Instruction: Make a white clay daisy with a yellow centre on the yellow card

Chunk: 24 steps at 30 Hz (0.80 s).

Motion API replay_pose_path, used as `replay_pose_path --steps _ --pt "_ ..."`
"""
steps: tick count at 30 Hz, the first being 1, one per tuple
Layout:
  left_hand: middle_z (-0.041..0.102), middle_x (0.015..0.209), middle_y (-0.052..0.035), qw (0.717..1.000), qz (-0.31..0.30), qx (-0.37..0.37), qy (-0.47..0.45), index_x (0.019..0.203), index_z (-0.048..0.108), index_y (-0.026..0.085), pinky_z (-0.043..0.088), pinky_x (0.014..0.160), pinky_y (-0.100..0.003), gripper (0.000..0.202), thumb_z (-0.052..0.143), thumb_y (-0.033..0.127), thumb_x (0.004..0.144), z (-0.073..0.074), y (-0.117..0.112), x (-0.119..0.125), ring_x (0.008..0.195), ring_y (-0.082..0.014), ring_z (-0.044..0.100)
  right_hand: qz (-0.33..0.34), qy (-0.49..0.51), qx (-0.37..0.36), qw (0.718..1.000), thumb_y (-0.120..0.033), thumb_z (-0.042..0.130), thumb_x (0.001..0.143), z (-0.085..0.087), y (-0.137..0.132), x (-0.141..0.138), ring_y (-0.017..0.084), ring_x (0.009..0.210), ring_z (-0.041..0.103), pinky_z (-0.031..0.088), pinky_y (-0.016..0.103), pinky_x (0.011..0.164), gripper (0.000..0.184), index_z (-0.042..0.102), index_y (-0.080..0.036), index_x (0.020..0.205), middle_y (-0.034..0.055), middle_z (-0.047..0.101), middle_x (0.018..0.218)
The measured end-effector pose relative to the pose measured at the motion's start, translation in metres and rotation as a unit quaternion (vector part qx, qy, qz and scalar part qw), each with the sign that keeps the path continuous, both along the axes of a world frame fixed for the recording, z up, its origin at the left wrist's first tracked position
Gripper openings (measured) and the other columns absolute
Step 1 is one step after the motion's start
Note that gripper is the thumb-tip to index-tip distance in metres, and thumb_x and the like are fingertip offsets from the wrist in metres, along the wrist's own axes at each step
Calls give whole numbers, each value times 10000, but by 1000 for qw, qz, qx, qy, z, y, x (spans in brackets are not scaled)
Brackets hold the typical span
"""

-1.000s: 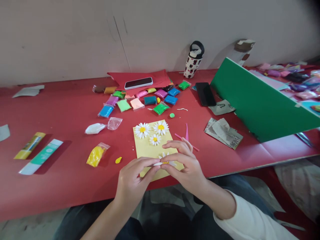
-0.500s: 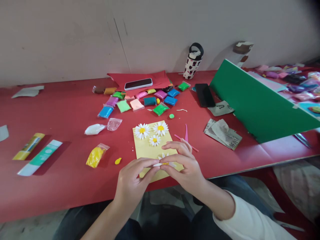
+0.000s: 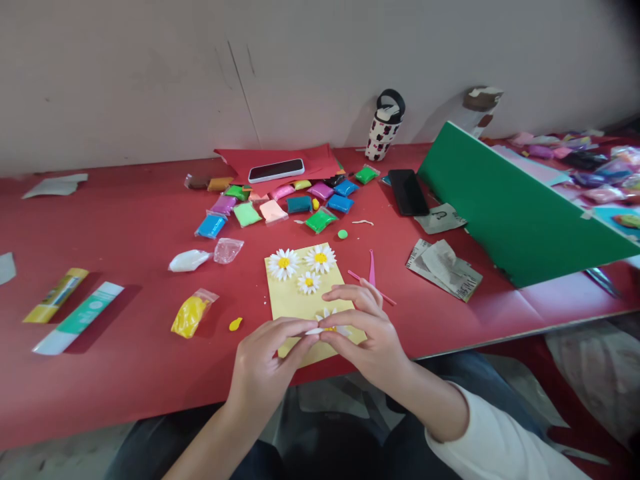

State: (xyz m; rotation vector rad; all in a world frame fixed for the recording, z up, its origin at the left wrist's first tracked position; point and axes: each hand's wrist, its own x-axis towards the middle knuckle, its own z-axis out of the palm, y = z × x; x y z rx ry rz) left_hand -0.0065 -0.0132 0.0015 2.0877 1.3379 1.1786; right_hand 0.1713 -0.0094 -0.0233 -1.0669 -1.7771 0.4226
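Between the fingertips of both hands is a small piece of white clay (image 3: 314, 331), flat and slim. My left hand (image 3: 267, 347) pinches it from the left with thumb and forefinger. From the right, my right hand (image 3: 367, 330) closes thumb and forefinger on it, the other fingers raised and curved. Below the hands lies a yellow card (image 3: 290, 307). Three white daisies with yellow centres, one of them a clay daisy (image 3: 283, 263), sit on its upper part. Another daisy (image 3: 327, 317) is partly hidden behind my right fingers.
Packets of coloured clay (image 3: 300, 203) lie behind the card. Left are a yellow clay bag (image 3: 189, 317), a white clay packet (image 3: 189, 260) and a glue tube (image 3: 80, 317). Pink tools (image 3: 372, 270), a black phone (image 3: 409, 192) and a green board (image 3: 515, 213) are right. A tumbler (image 3: 384, 127) stands behind.
Almost nothing differs. Both hands keep the same pinch on the white clay, and the view has shifted very slightly.
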Motion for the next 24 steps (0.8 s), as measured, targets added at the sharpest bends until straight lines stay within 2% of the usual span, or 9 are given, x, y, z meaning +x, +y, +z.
replay_pose_path --steps 9,16,24 --pt "766 775 -11 1000 -4 -4 0 841 724 224 602 634 -225 74 660 261 847 -3 -1 -1 673 -155 729 4 11 -4 1000 -269 674 857 -1 0 0 215 1071 625 316 492 1078 41 704 -273 830 24 674 1042" --pt "768 767 -8 1000 -1 2 0 834 732 228 600 625 -226 92 656 279 849 -4 0 -1 657 -154 728 1 -4 3 1000 -238 685 832 -2 1 0 213 1047 642 354 483 1061 50 712 -278 821 19 685 1047" --pt "771 787 -1 1000 -2 9 16 854 731 231 601 650 -222 105 649 297 864 -5 -1 -3 676 -147 729 11 10 -1 1000 -236 669 851 -1 1 -1 211 1057 636 328 502 1072 58 706 -278 836 19 679 1045"
